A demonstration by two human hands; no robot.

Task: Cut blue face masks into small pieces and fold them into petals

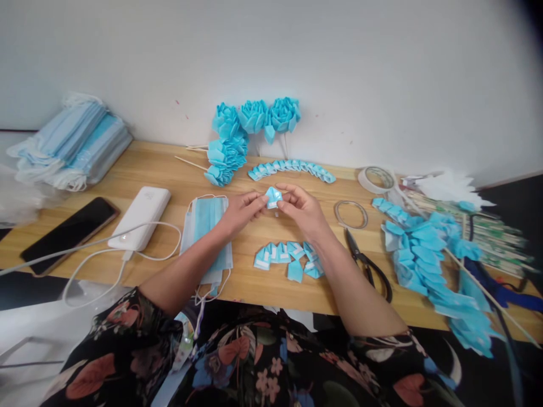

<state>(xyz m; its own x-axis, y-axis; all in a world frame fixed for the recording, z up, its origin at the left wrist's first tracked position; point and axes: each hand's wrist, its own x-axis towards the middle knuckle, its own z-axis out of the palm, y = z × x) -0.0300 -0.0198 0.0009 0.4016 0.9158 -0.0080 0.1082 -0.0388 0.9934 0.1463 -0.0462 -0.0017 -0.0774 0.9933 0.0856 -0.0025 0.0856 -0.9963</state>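
Between my left hand [244,212] and my right hand [303,210] is a small folded blue petal [274,198] with a white strip along its lower edge. Both hands pinch it, one at each side, above the middle of the table. Just below my hands lie several similar folded blue petals [279,252], some with white strips on them. Beyond my fingers a curved row of overlapping blue petals [292,165] rests on the wood. Under my left forearm a blue face mask [206,220] lies partly covered.
Finished blue flowers [283,115] on sticks stand by the wall. On the left are stacked masks [80,144], a phone [70,234] and a white power bank [142,217] with a cable. On the right lie scissors [367,263], a wire coil [350,215], tape [376,180] and a blue petal heap [424,260].
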